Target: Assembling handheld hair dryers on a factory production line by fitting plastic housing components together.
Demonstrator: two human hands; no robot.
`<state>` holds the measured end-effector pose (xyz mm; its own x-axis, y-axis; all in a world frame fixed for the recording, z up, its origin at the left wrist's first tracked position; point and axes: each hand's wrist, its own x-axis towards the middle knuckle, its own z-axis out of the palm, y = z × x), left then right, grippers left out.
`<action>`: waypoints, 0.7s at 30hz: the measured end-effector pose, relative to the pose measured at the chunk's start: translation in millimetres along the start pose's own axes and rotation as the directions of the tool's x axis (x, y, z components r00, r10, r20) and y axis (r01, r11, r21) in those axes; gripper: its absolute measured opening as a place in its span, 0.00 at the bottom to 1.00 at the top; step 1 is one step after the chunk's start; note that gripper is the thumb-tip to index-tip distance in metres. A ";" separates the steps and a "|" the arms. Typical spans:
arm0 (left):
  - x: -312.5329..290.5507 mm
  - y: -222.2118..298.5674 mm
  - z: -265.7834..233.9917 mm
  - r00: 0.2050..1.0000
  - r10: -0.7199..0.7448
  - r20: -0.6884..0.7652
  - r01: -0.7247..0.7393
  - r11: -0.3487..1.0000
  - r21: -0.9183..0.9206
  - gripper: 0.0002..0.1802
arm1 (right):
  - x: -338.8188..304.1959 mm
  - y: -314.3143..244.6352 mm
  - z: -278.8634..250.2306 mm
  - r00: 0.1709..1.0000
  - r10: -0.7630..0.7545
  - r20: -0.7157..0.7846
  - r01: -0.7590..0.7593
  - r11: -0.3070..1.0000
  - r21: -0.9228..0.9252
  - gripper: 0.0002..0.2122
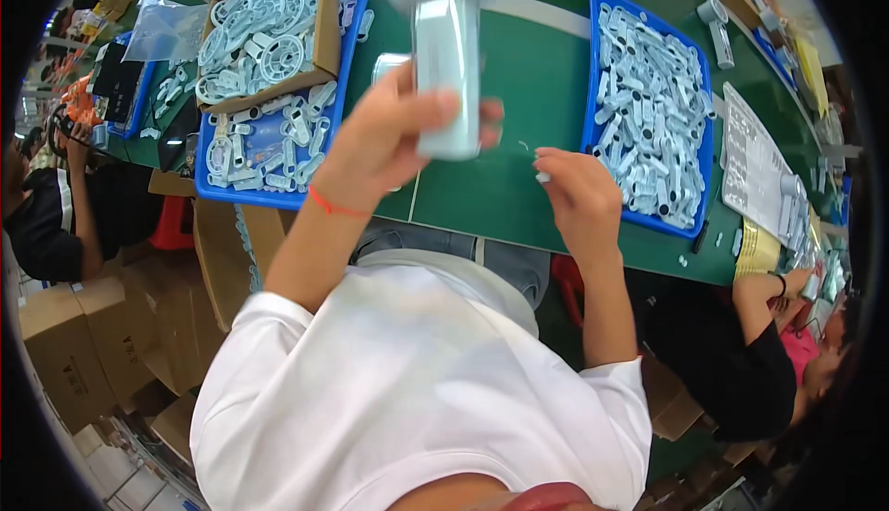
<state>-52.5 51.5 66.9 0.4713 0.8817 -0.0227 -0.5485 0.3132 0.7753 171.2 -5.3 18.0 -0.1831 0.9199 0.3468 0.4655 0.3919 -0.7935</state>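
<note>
Left hand [380, 136]: curled around the handle of a pale device [448, 76], with the thumb laid across the front and the fingers wrapped behind.
Pale device: held up above the table, with its rounded head toward the top edge of the view (the head is blurred and partly cut off).
Red wristband [335, 205]: worn on the left wrist.
Right hand [588, 198]: held over the table, well apart from the device, with thumb and fingers nearly closed; a small white piece [543, 178] is pinched at the tips (its exact shape cannot be told).
Green table [491, 192]: spread beneath both hands.
Right blue tray [594, 67]: placed just beside the right hand and heaped with small pale parts [648, 113].
Left blue tray [202, 164]: placed beyond the left forearm, with more pale parts scattered inside; a cardboard box [326, 25] is rested on it, filled with round spoked pieces [281, 57].
Black marker [701, 237]: laid near the lower corner of the right tray.
Clear plastic tray [755, 155]: set farther right.
Co-workers: one person [713, 354] is seen at the right, another [56, 224] at the left, both in dark sleeves.
</note>
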 end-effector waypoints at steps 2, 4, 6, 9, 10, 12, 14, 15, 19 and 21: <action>-27.3 -10.0 10.5 0.990 -0.102 -0.093 0.105 0.994 0.035 0.40 | -10.6 4.5 6.3 0.914 -0.286 0.288 0.385 0.834 -0.394 0.15; -39.8 -15.8 9.2 0.987 -0.117 -0.108 0.130 0.984 0.123 0.40 | -27.2 8.1 15.5 0.920 -0.254 0.298 0.361 0.845 -0.395 0.15; -45.6 -18.3 10.1 0.985 -0.124 -0.123 0.153 0.950 0.271 0.39 | -33.7 -0.3 15.4 0.937 -0.167 0.307 0.281 0.881 -0.380 0.15; -52.1 -37.7 -0.3 0.982 -0.109 -0.156 0.163 0.904 0.395 0.36 | -40.4 5.2 28.9 0.987 -0.151 0.064 0.163 0.920 -0.357 0.14; -53.7 -41.2 -4.5 0.989 -0.094 -0.115 0.136 0.883 0.449 0.31 | -38.0 4.4 30.8 0.987 -0.150 0.063 0.163 0.919 -0.359 0.14; -54.8 -49.6 -5.7 0.989 -0.063 -0.136 0.105 0.938 0.331 0.30 | -32.0 -2.7 33.8 0.997 -0.079 -0.022 0.051 0.807 -0.588 0.13; -57.2 -54.6 -8.4 0.986 -0.039 -0.162 0.072 0.977 0.200 0.29 | -31.1 -11.6 37.6 1.000 0.009 -0.004 -0.009 0.777 -0.629 0.12; -56.4 -56.2 -9.7 0.984 -0.016 -0.176 0.055 0.975 0.217 0.29 | -30.0 -14.9 36.9 0.996 0.092 0.008 -0.063 0.739 -0.671 0.12; -56.2 -63.6 -12.1 0.977 0.074 -0.201 0.002 0.935 0.354 0.35 | -21.2 -23.2 46.8 0.983 0.174 0.064 -0.062 0.631 -0.774 0.12; -55.5 -55.3 -9.7 0.975 -0.090 -0.204 0.154 0.932 0.327 0.42 | -19.7 -24.1 35.6 0.983 0.159 0.089 -0.046 0.691 -0.721 0.12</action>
<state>-55.0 -11.4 19.2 0.3682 0.9032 -0.2205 -0.2127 0.3127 0.9257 132.8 -32.2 12.5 -0.1832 0.9682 0.1703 0.9548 0.2165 -0.2037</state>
